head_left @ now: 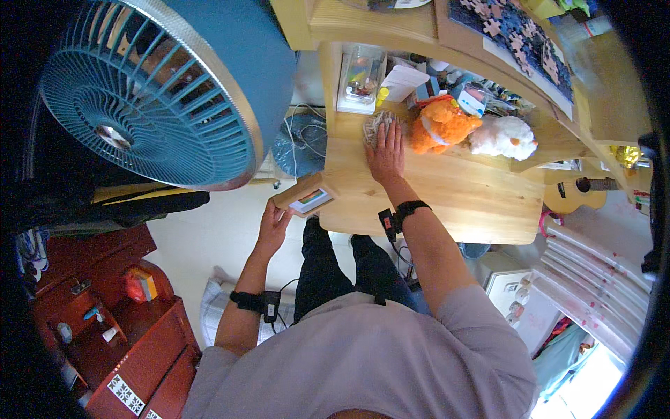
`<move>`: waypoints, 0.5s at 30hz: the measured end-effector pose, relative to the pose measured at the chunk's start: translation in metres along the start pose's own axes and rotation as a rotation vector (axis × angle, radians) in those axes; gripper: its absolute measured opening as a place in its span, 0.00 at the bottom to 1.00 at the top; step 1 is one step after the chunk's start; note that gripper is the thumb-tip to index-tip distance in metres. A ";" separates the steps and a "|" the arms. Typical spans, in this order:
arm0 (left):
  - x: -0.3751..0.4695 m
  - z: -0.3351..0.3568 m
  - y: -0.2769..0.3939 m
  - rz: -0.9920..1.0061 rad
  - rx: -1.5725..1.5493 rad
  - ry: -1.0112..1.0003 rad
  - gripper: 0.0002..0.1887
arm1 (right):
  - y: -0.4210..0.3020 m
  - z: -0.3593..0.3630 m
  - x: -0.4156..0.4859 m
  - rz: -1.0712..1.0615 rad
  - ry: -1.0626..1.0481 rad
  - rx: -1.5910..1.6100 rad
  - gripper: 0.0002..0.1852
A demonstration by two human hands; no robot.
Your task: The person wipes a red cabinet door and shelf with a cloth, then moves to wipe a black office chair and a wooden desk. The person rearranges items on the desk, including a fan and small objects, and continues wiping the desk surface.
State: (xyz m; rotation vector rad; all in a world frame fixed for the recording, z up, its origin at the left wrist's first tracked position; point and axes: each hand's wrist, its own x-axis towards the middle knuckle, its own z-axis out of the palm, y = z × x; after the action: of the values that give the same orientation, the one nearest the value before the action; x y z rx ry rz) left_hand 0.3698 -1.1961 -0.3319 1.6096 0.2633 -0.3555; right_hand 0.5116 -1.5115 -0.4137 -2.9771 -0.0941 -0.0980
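My left hand (273, 230) grips the near corner of a shallow brown cardboard box (298, 191), held tilted beside the desk's left edge. A white piece with a multicoloured picture (314, 199) shows in the box. On the wooden desk (450, 194), my right hand (388, 157) lies palm down with fingers stretched forward over a bunched, greyish, stringy cloth (375, 125). The fingers hide part of that cloth. Just right of this hand sit an orange plush toy (442, 125) and a white plush toy (503, 138).
A blue fan (146, 99) stands close on the left. Behind the cloth, a clear plastic box (362, 78) and a yellow capped item (382, 94) occupy the shelf. Loose jigsaw pieces (518, 42) lie higher up. A guitar (573, 195) and red cabinet (141, 335) flank me.
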 end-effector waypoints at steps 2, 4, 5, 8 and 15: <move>0.000 -0.006 0.002 -0.008 0.003 0.014 0.24 | -0.017 -0.001 -0.004 -0.017 -0.139 -0.012 0.37; 0.001 -0.010 0.005 -0.011 0.013 0.019 0.24 | -0.038 -0.001 -0.015 -0.112 -0.143 0.064 0.37; 0.003 -0.012 0.007 -0.021 0.034 0.013 0.24 | -0.047 -0.001 -0.020 -0.150 -0.188 0.090 0.37; 0.012 -0.012 0.014 0.032 -0.001 -0.009 0.24 | -0.057 -0.007 -0.034 -0.345 -0.205 -0.009 0.36; 0.070 0.032 0.017 0.136 0.085 -0.103 0.23 | -0.027 -0.049 -0.108 -0.609 -0.417 0.143 0.32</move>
State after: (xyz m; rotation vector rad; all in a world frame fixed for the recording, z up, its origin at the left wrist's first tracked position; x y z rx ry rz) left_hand 0.4384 -1.2321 -0.3444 1.6766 0.0603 -0.3473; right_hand 0.3994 -1.4993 -0.3685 -2.6691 -1.0007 0.4381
